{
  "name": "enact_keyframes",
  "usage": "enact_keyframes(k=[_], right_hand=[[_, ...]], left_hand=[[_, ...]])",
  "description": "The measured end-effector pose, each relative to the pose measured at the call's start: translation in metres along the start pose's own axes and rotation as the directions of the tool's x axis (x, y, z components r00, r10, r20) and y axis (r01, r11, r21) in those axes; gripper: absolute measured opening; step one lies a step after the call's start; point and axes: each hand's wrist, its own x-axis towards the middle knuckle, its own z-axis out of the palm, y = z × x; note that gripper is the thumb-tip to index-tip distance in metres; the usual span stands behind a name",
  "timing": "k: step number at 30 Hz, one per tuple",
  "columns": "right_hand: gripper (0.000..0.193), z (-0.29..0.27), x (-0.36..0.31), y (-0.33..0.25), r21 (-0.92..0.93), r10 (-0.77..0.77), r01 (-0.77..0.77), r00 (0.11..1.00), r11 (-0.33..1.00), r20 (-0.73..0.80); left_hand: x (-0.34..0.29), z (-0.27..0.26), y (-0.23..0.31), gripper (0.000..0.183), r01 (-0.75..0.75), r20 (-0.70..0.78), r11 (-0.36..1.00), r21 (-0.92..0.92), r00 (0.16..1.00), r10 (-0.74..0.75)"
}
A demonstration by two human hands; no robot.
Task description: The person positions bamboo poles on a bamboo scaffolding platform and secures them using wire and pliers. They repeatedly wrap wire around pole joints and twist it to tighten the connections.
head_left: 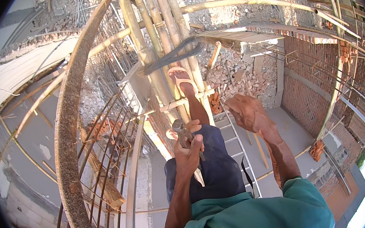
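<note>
In front of my lap, my left hand (189,153) is closed round a grey metal hand tool (179,126). Its blunt head sticks out above the fingers and a dark end shows below them; its exact kind cannot be made out. Off to the right, my right hand (250,112) is raised with its fingers curled together, apart from the tool. Whatever it may hold is hidden. A loose bundle of thin grey wire (172,57) lies across the bamboo poles (161,78), just beyond my sandalled foot (183,82).
A curved concrete edge (66,126) sweeps down the left, beside a grid of rusty rebar (104,175). Far below, a ladder (240,152) leans to the right of my legs. Broken bricks (236,75) lie beyond it, next to a brick wall (304,88).
</note>
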Motion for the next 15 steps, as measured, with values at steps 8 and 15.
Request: enact_keyframes(k=[8,15], right_hand=[[0.021,-0.051,-0.059,-0.145,0.231,-0.092,0.167,0.949,0.958,-0.303],[0.040,-0.003,-0.149,-0.166,0.575,0.124,-0.242,0.963,0.781,0.238]], left_hand=[[-0.088,0.022,0.080,0.036,-0.056,0.159,0.998,0.037,0.986,0.050],[-0.139,-0.013,0.066,0.029,0.076,0.176,0.696,-0.714,0.982,0.073]])
